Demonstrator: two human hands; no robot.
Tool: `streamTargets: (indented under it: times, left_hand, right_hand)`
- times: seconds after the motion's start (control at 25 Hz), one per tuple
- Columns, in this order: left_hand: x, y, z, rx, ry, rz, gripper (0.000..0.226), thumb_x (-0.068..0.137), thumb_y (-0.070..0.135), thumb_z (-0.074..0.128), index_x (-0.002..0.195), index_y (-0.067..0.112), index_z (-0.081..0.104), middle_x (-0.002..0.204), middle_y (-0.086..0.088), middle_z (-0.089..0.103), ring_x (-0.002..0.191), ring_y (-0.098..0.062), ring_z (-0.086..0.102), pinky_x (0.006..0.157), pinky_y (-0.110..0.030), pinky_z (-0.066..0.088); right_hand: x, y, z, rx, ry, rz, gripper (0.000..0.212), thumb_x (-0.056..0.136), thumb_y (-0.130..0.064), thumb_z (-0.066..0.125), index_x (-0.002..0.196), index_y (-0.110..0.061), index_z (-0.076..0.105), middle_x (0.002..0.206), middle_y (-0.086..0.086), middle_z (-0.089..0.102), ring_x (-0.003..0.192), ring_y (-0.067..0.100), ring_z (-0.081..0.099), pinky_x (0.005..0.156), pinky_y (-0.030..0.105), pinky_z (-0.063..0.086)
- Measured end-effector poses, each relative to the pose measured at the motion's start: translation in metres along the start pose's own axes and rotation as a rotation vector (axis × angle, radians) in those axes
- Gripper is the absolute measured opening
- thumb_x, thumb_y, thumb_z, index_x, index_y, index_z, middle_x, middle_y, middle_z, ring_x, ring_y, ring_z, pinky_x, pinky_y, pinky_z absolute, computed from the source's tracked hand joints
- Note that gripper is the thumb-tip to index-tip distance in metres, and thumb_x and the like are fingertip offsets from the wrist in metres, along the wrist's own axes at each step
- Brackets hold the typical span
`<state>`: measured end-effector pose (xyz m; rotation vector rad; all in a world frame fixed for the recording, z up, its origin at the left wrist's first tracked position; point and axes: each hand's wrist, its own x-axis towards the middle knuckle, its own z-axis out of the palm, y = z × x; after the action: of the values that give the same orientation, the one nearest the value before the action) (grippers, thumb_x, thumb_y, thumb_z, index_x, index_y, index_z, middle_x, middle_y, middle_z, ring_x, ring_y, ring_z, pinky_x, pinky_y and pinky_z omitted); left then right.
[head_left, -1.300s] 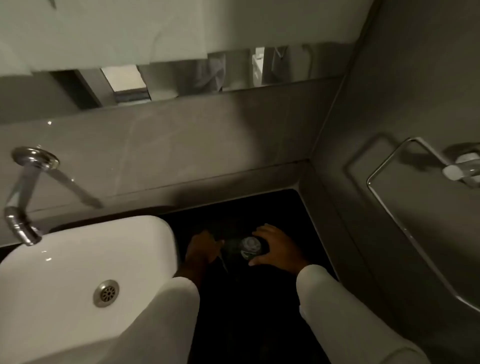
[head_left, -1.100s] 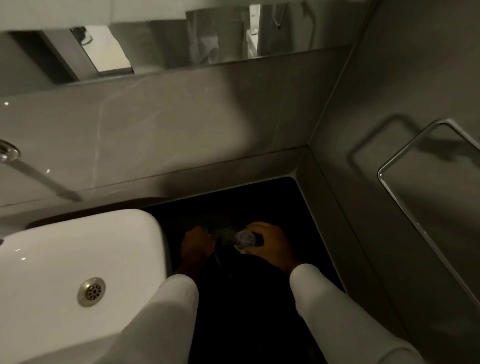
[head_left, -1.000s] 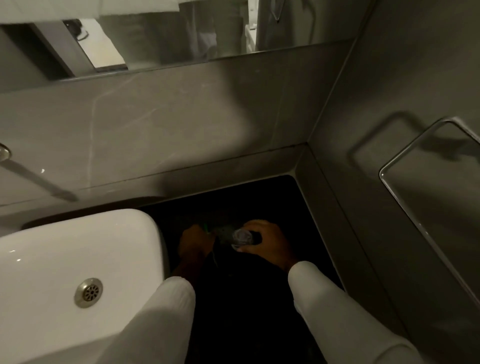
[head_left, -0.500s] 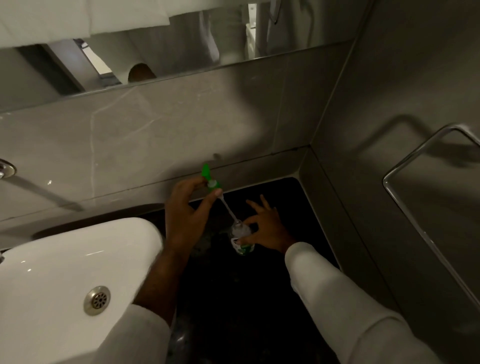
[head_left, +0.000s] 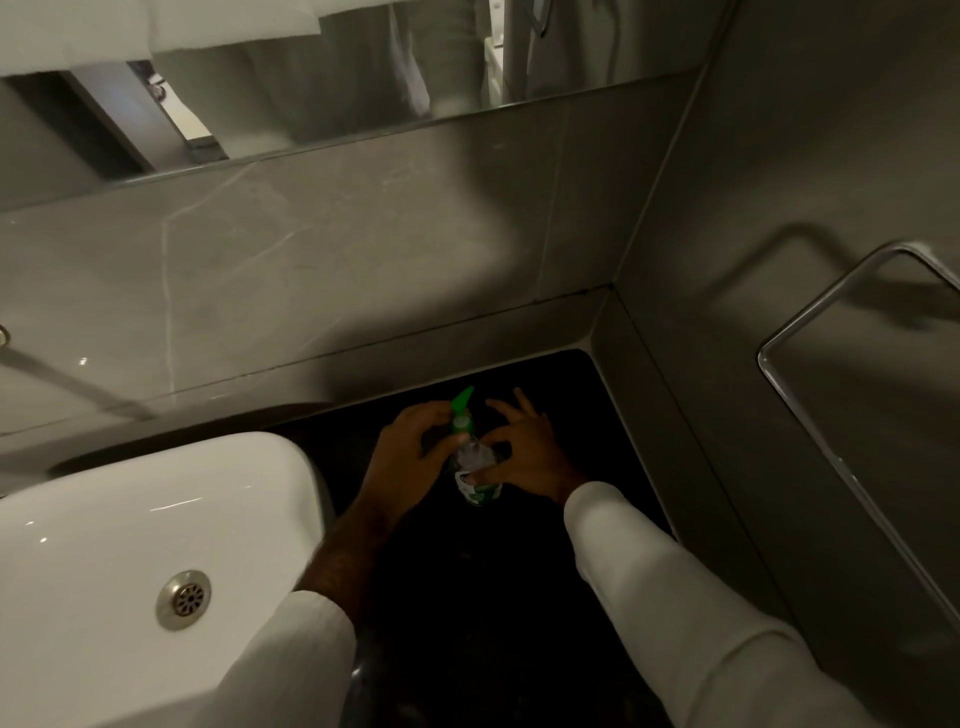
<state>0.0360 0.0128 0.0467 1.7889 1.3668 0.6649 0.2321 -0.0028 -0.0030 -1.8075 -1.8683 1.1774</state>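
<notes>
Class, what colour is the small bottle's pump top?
Green pump top on the bottle; head view shows it best.

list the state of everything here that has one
bottle: upright on dark counter, pinched by right hand
green pump top: at the bottle's mouth, gripped by left hand; screwed or not, unclear
sink: no water standing, drain unplugged
towel ring: nothing hanging on it

bottle (head_left: 475, 475): small, clear, green-labelled | upright on dark counter | green pump (head_left: 461, 413) on top
</notes>
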Motion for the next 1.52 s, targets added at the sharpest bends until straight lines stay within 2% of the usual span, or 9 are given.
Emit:
streamTargets:
  times: [0.2, 0.4, 0.52, 0.72, 0.88, 1.0, 1.12, 1.28, 1.52]
  left_hand:
    - [0.003, -0.005, 0.007, -0.041, -0.132, -0.05, 0.035, 0.089, 0.009, 0.07, 0.124, 0.008, 0.062, 0.126, -0.01, 0.064, 0.116, -0.018, 0.062, 0.103, -0.04, 0.05]
    - [-0.009, -0.009, 0.015, -0.272, -0.168, -0.116, 0.035, 0.089, 0.006, 0.07, 0.123, 0.008, 0.062, 0.127, -0.01, 0.064, 0.119, -0.019, 0.063, 0.103, -0.03, 0.05]
    - [-0.007, -0.006, 0.02, -0.021, -0.02, 0.003, 0.035, 0.075, 0.027, 0.085, 0.105, 0.016, 0.07, 0.106, 0.004, 0.064, 0.099, -0.005, 0.062, 0.089, -0.019, 0.05]
    - [0.0, 0.0, 0.022, 0.444, 0.013, 0.004, 0.025, 0.077, 0.05, 0.069, 0.089, 0.027, 0.067, 0.085, 0.004, 0.068, 0.09, -0.022, 0.062, 0.073, -0.037, 0.053]
    - [-0.014, 0.002, 0.031, 0.246, 0.113, -0.089, 0.024, 0.077, 0.041, 0.077, 0.095, 0.025, 0.071, 0.091, 0.002, 0.069, 0.1, -0.02, 0.061, 0.083, -0.036, 0.053]
    - [-0.013, -0.003, 0.03, -0.071, -0.007, -0.127, 0.028, 0.08, 0.022, 0.079, 0.108, 0.021, 0.075, 0.11, 0.001, 0.068, 0.11, -0.019, 0.064, 0.096, -0.028, 0.052]
    - [-0.011, 0.002, 0.025, -0.109, -0.154, -0.047, 0.038, 0.08, 0.016, 0.08, 0.116, 0.012, 0.071, 0.126, -0.004, 0.061, 0.116, -0.003, 0.058, 0.092, -0.002, 0.041]
    - [-0.012, 0.012, 0.026, 0.011, 0.006, -0.119, 0.04, 0.069, 0.033, 0.087, 0.101, 0.02, 0.067, 0.101, 0.004, 0.064, 0.089, -0.007, 0.062, 0.073, -0.01, 0.045]
    - [-0.018, 0.001, 0.023, -0.349, -0.156, -0.169, 0.07, 0.08, 0.007, 0.079, 0.14, 0.024, 0.048, 0.126, 0.011, 0.062, 0.113, 0.011, 0.059, 0.087, -0.006, 0.047]
  right_hand:
    - [0.0, 0.0, 0.0, 0.024, 0.004, -0.006, 0.052, 0.06, -0.055, 0.08, 0.104, -0.027, 0.073, 0.16, -0.007, 0.028, 0.151, 0.029, -0.002, 0.118, 0.064, 0.005]
    - [-0.002, 0.002, 0.004, 0.022, 0.035, -0.027, 0.057, 0.06, -0.052, 0.08, 0.11, -0.027, 0.071, 0.157, -0.006, 0.033, 0.151, 0.029, 0.002, 0.118, 0.063, 0.009]
    - [0.0, 0.005, 0.008, 0.001, 0.05, -0.028, 0.062, 0.056, -0.056, 0.074, 0.111, -0.028, 0.071, 0.156, -0.006, 0.035, 0.151, 0.029, 0.005, 0.118, 0.062, 0.012]
    - [0.0, 0.008, 0.012, 0.081, 0.07, -0.027, 0.057, 0.053, -0.058, 0.076, 0.102, -0.028, 0.074, 0.153, -0.009, 0.041, 0.151, 0.028, 0.011, 0.117, 0.061, 0.017]
    - [-0.004, 0.009, 0.013, 0.109, 0.078, -0.008, 0.059, 0.052, -0.064, 0.073, 0.1, -0.029, 0.075, 0.151, -0.012, 0.043, 0.15, 0.026, 0.012, 0.119, 0.058, 0.018]
    - [-0.008, 0.012, 0.01, 0.112, 0.075, -0.003, 0.055, 0.058, -0.055, 0.08, 0.106, -0.028, 0.073, 0.15, -0.012, 0.043, 0.15, 0.025, 0.012, 0.119, 0.055, 0.02]
    - [-0.01, 0.012, 0.007, 0.084, 0.061, 0.004, 0.061, 0.057, -0.054, 0.076, 0.11, -0.025, 0.072, 0.151, -0.009, 0.043, 0.15, 0.025, 0.012, 0.12, 0.051, 0.02]
    - [-0.009, 0.006, 0.006, 0.064, 0.035, 0.008, 0.055, 0.061, -0.05, 0.079, 0.108, -0.022, 0.073, 0.151, -0.007, 0.043, 0.15, 0.026, 0.012, 0.121, 0.049, 0.018]
    - [-0.01, 0.01, 0.008, 0.105, 0.045, 0.006, 0.057, 0.058, -0.053, 0.078, 0.107, -0.023, 0.073, 0.15, -0.009, 0.044, 0.15, 0.024, 0.013, 0.12, 0.049, 0.021]
